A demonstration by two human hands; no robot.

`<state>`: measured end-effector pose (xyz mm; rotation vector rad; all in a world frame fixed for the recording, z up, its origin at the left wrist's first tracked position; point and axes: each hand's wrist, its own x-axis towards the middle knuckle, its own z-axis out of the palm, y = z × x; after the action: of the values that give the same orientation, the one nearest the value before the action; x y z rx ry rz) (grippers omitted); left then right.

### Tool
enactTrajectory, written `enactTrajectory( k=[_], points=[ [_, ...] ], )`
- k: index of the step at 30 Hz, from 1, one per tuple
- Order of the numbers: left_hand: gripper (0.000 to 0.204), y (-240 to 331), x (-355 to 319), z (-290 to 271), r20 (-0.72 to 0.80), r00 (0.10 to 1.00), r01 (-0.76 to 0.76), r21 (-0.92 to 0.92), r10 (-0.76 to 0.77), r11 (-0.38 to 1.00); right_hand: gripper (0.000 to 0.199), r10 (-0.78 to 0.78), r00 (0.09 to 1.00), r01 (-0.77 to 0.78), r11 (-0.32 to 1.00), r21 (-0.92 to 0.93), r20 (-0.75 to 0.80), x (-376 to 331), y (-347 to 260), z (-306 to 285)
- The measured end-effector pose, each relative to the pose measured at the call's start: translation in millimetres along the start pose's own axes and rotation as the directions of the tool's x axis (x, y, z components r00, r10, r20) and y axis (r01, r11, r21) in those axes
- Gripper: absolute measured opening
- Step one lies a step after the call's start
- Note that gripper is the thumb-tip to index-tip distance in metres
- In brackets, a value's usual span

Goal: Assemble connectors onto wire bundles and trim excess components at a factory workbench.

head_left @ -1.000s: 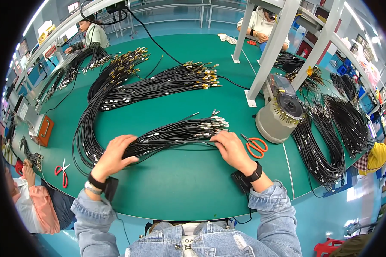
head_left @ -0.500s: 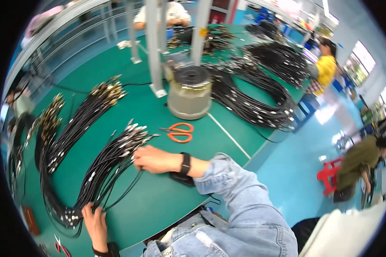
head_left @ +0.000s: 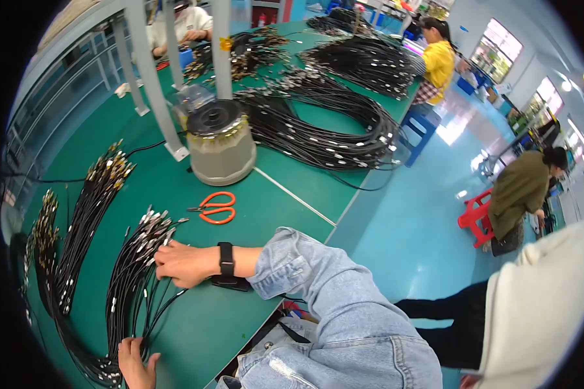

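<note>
A bundle of black cables point(head_left: 120, 295) with silvery connector ends point(head_left: 154, 228) lies lengthwise on the green table in front of me. My right hand point(head_left: 187, 264), wearing a black wristband, is at the bundle's right side just below the connectors. Its fingers are curled in on a few cables, with the fingertips partly hidden. Down by the lower end of the bundle, my left hand point(head_left: 136, 365) rests against the cables, fingers extended and thumb apart. Orange-handled scissors point(head_left: 217, 208) lie beyond my right hand.
More black cable bundles point(head_left: 87, 223) lie at left, and large looped coils point(head_left: 324, 133) at the far right. A round translucent tub point(head_left: 222, 155) stands beside grey metal posts point(head_left: 150, 81). Co-workers sit around; a person in a white top point(head_left: 542, 311) stands close at right.
The view has swung to the right, so the table and both hands appear further left. My right hand stays by the connector ends and my left hand at the bundle's lower end.
</note>
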<state>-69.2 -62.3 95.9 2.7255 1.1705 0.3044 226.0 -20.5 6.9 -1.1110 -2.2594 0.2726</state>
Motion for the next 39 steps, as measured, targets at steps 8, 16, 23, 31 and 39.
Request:
enactTrajectory(
  k=[8, 16, 23, 31, 39],
  points=[
    [0.015, 10.3, 70.8, 60.2, -0.097, 0.978, -0.203, -0.223, 0.186, 0.953, 0.01, -0.001, 1.0, 0.001, 1.0, -0.007, 0.0, 17.1, 17.0, 21.3],
    [0.016, -10.9, 93.1, 82.8, 0.088, 0.993, 0.114, -0.714, -0.073, 0.691, 0.011, -0.039, 0.972, 0.032, 0.999, -0.033, -0.233, 19.5, 3.7, 7.8],
    [0.016, -2.5, 65.2, 65.8, 0.108, 0.982, 0.183, -0.75, -0.156, 0.636, 0.015, 0.078, 0.988, -0.025, 0.934, 0.355, -0.135, -1.7, 24.6, -22.8],
    [0.013, -0.8, 43.0, 56.9, 0.289, 0.941, 0.334, -0.706, -0.176, 0.625, 0.013, -0.01, 1.0, -0.007, 0.813, 0.582, 0.026, 2.3, 8.3, -32.3],
    [0.042, -10.5, 1.7, 26.3, -0.241, 0.964, 0.096, -0.077, -0.112, 0.992, 0.01, 0.009, 0.964, -0.139, 0.869, 0.476, 0.266, -8.6, -8.6, -30.4]
  ],
)
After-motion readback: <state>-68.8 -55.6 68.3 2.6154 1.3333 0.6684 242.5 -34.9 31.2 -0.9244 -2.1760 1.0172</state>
